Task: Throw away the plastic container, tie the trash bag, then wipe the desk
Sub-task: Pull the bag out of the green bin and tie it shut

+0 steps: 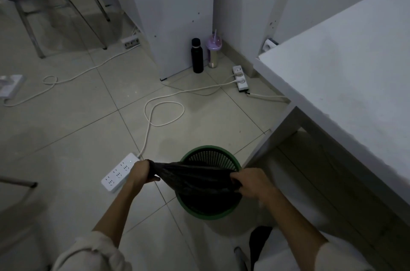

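Room: dim tiled floor [77, 137], white desk [355, 71] at right.
Left hand [142, 174]: forearm reaching forward, fingers clenched on the left edge of the trash bag [195, 179].
Right hand [250, 182]: fist clamped on the bag's right edge, pulling it taut.
Trash bag: black, stretched between both hands, hanging into the green mesh bin [210, 151].
Nearby: white power strip [117, 173] just left of the left hand.

The bin [208, 182] stands on the floor [73, 128], left of the table [346, 84]; a power strip [118, 173] lies left of it, a bottle [197, 55] and cup [213, 51] behind.
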